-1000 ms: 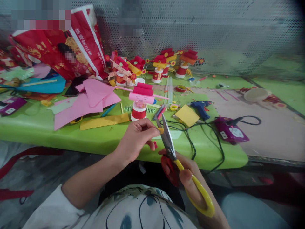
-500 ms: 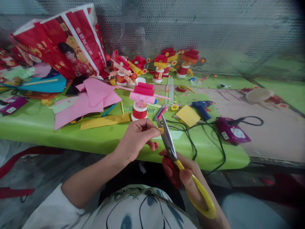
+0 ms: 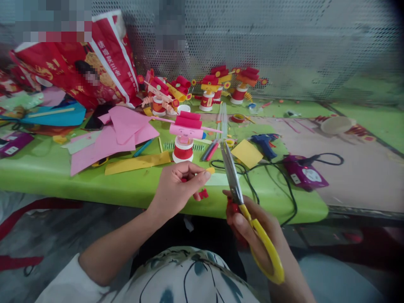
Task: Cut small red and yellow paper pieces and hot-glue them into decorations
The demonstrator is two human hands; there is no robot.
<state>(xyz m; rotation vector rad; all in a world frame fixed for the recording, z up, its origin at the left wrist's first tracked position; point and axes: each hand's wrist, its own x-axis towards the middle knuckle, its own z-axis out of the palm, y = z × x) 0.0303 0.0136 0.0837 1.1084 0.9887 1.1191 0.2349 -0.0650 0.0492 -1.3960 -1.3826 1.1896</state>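
A small yellow paper piece (image 3: 211, 170) is pinched firmly at the fingertips of the left hand (image 3: 176, 185). At three o'clock from it, just apart, nearly closed yellow-handled metal scissors (image 3: 232, 176) are gripped in the right hand (image 3: 254, 225), long axis eleven-to-five.

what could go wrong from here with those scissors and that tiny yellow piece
The left hand pinches the small yellow piece with little showing beyond the fingertips, so the scissors in the right hand might nick a finger if brought close.

The red bit at the left hand's lower fingers might drop; how firmly it is held is unclear.

The black cord near the right hand might get snagged.
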